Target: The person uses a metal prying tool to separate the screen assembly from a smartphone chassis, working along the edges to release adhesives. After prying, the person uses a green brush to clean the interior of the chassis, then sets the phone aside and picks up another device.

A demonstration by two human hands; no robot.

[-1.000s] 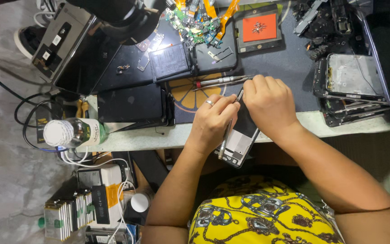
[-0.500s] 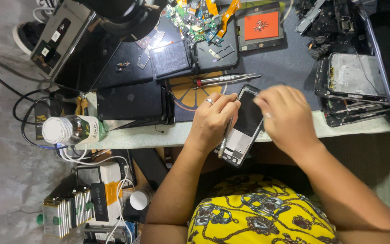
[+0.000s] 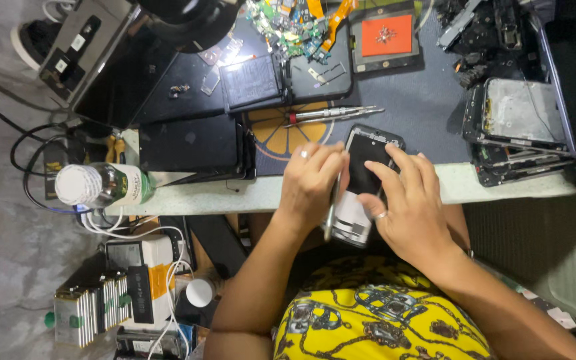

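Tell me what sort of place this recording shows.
Likely a phone repair bench: both hands, left hand and right hand, work on an opened smartphone, with loose circuit boards, a precision screwdriver and stripped phone frames on the worktable.

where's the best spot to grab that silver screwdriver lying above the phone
Grip the screwdriver at its thick knurled middle, coming from above with fingers across its long sides. It lies flat on the dark mat, thin tip pointing right, and the space above it looks free of both hands.
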